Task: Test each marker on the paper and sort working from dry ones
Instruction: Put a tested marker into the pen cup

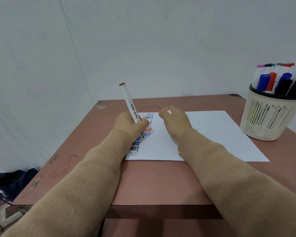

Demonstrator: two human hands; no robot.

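Rightward, basket (266, 120), left hand (126, 122), marker (127, 96) masking paper (212, 134)

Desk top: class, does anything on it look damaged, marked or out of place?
Yes. The desk has black and red scribbles near its left edge, off the paper, and its far left corner looks chipped. Otherwise the marker in the left hand and the basket look in order.

Matt white paper (203, 134) lies on a smooth table (161, 182); ribbed knit sleeves (96, 168) (tan cloth).
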